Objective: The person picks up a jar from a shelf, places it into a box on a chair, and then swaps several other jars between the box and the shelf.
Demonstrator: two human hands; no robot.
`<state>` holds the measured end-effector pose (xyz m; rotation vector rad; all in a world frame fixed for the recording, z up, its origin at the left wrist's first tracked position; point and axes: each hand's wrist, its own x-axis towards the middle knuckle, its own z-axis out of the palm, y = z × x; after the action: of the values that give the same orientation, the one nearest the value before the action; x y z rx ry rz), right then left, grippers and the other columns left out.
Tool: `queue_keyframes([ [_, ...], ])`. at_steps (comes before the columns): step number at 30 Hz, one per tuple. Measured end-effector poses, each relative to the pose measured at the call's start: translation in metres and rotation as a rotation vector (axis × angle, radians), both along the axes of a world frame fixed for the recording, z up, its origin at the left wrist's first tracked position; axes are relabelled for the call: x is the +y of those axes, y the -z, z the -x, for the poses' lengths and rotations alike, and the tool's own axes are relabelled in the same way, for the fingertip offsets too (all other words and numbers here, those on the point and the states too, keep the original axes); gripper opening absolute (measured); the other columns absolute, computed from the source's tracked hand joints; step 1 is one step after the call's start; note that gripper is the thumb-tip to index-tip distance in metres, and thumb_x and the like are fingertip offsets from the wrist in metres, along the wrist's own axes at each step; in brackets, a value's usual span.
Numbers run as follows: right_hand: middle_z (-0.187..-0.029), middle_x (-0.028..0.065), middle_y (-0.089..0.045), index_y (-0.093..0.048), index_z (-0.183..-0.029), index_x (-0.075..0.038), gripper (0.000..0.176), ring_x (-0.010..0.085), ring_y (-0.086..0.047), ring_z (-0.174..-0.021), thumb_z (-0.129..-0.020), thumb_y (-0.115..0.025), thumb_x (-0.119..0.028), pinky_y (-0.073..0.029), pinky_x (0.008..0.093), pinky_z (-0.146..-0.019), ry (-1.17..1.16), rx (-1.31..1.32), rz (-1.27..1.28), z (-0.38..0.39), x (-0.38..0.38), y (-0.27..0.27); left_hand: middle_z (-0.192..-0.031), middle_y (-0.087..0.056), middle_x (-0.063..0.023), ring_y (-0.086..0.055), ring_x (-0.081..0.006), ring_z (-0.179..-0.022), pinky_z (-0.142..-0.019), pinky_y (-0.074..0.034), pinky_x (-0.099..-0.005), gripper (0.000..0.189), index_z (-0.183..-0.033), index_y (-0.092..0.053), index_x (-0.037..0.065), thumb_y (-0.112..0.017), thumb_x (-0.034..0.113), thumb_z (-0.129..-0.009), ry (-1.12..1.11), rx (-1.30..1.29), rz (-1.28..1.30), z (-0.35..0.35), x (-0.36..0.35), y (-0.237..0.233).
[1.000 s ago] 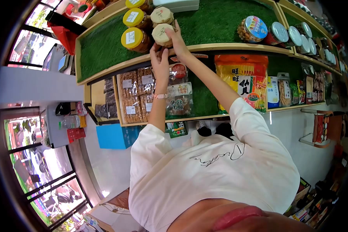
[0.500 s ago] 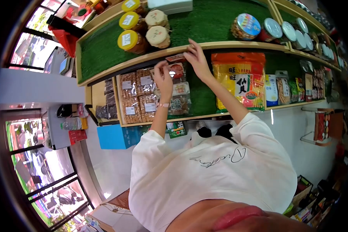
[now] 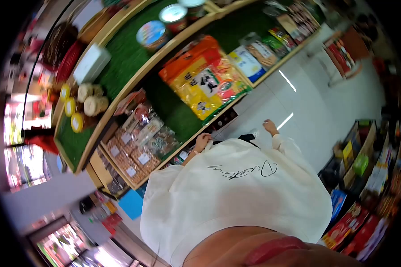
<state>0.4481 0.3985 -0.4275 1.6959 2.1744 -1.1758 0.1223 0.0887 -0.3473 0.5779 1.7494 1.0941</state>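
Note:
My left hand (image 3: 202,142) is beside the front edge of the lower shelf, close to the hem of my white shirt. Its fingers are loosely curled, and I see nothing in them. Out over the floor on the right, away from the shelf, my right hand (image 3: 270,127) is closed with nothing visible in it. Nearest the left hand on the shelf are clear packs of dark food (image 3: 162,143) and labelled brown snack packs (image 3: 143,158). Farther along lies a large yellow and orange snack bag (image 3: 205,82).
Yellow-lidded jars (image 3: 77,121) and a white box (image 3: 91,63) stand on the upper green shelf (image 3: 122,46). A blue box (image 3: 130,204) is below the shelf's left end. Goods in crates (image 3: 358,155) line the right side, beyond the tiled floor (image 3: 298,104). A chair-like stand (image 3: 343,55) is farther off.
Both hands have come away from the packs on the lower shelf and down towards my body. My view has turned right, so the shelves now slant and more floor shows.

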Motion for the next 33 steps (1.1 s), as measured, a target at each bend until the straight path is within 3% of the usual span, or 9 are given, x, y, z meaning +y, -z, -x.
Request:
queue_keyframes([
  [2, -0.082, 0.0109, -0.062, -0.059, -0.106, -0.006, 0.038, 0.0219, -0.057, -0.067, -0.076, -0.055, -0.029, -0.046, 0.0364, -0.055, 0.413, 0.069, 0.171, -0.064, -0.005, 0.008, -0.084, -0.067, -0.0134, -0.062, -0.0208, -0.076, -0.069, -0.049, -0.0297, 0.022, -0.091, -0.066, -0.002, -0.051, 0.010, -0.082, 0.136, 0.251, 0.025, 0.005, 0.032, -0.017],
  [4, -0.078, 0.0087, -0.060, -0.061, -0.103, -0.006, 0.036, 0.0183, -0.054, -0.061, -0.077, -0.053, -0.029, -0.042, 0.0345, -0.047, 0.685, 0.158, 0.295, -0.124, -0.004, -0.030, -0.082, -0.067, -0.0126, -0.063, -0.0196, -0.070, -0.065, -0.050, -0.0297, 0.025, -0.095, -0.066, 0.000, -0.052, 0.015, -0.082, 0.191, 0.112, 0.231, 0.026, 0.061, 0.029],
  [7, -0.080, 0.0091, -0.062, -0.061, -0.103, -0.007, 0.033, 0.0213, -0.059, -0.066, -0.079, -0.053, -0.029, -0.047, 0.0378, -0.051, 0.719, 0.102, 0.100, -0.221, -0.033, 0.009, -0.074, -0.065, -0.0085, -0.061, -0.0177, -0.061, -0.056, -0.048, -0.0290, 0.029, -0.096, -0.065, -0.002, -0.051, 0.020, -0.084, 0.186, 0.063, 0.330, 0.044, 0.108, 0.062],
  [10, -0.085, 0.0123, -0.063, -0.062, -0.102, -0.006, 0.032, 0.0253, -0.063, -0.078, -0.080, -0.054, -0.028, -0.052, 0.0400, -0.064, 1.049, 0.221, 0.330, -0.270, -0.064, 0.024, -0.070, -0.064, -0.0066, -0.058, -0.0143, -0.055, -0.049, -0.045, -0.0269, 0.028, -0.097, -0.064, 0.000, -0.052, 0.022, -0.084, 0.087, 0.046, 0.343, 0.021, 0.172, 0.057],
  [17, -0.078, 0.0083, -0.063, -0.066, -0.086, 0.002, 0.028, 0.0181, -0.055, -0.069, -0.075, -0.063, -0.024, -0.045, 0.0321, -0.059, 0.657, 0.324, 0.098, -0.313, -0.099, 0.032, -0.078, -0.063, -0.0048, -0.056, -0.0122, -0.059, -0.047, -0.042, -0.0260, 0.021, -0.099, -0.061, 0.006, -0.054, 0.019, -0.084, 0.377, -0.152, 0.321, -0.115, 0.292, 0.059],
  [18, -0.080, 0.0075, -0.062, -0.064, -0.094, 0.001, 0.033, 0.0179, -0.055, -0.069, -0.076, -0.061, -0.027, -0.045, 0.0330, -0.060, 0.988, 0.327, 0.288, -0.302, -0.085, 0.005, -0.079, -0.063, -0.0058, -0.058, -0.0140, -0.063, -0.051, -0.044, -0.0263, 0.024, -0.100, -0.061, 0.003, -0.055, 0.019, -0.084, 0.462, -0.219, 0.348, -0.135, 0.306, 0.049],
  [21, -0.096, 0.0065, -0.062, -0.056, -0.113, -0.013, 0.037, 0.0203, -0.056, -0.078, -0.080, -0.057, -0.031, -0.045, 0.0350, -0.067, 1.275, 0.364, 0.369, -0.303, -0.066, -0.022, -0.080, -0.063, -0.0072, -0.060, -0.0155, -0.066, -0.054, -0.047, -0.0264, 0.026, -0.102, -0.061, -0.001, -0.054, 0.018, -0.084, 0.775, -0.028, 0.368, -0.178, 0.346, 0.037],
  [29, -0.088, 0.0084, -0.064, -0.060, -0.107, -0.006, 0.038, 0.0208, -0.057, -0.066, -0.079, -0.056, -0.031, -0.047, 0.0350, -0.058, 1.403, 0.371, 0.388, -0.304, -0.058, 0.000, -0.086, -0.066, -0.0123, -0.063, -0.0182, -0.074, -0.067, -0.050, -0.0292, 0.028, -0.102, -0.063, -0.001, -0.053, 0.018, -0.084, 0.801, 0.087, 0.304, -0.199, 0.440, 0.060],
  [33, -0.087, 0.0124, -0.065, -0.065, -0.100, -0.005, 0.033, 0.0230, -0.062, -0.074, -0.078, -0.056, -0.029, -0.049, 0.0369, -0.066, 1.218, 0.302, 0.319, -0.321, -0.061, 0.051, -0.088, -0.067, -0.0161, -0.064, -0.0256, -0.085, -0.077, -0.049, -0.0330, 0.029, -0.096, -0.066, 0.000, -0.056, 0.023, -0.081, 0.953, 0.350, 0.247, -0.198, 0.473, 0.078],
])
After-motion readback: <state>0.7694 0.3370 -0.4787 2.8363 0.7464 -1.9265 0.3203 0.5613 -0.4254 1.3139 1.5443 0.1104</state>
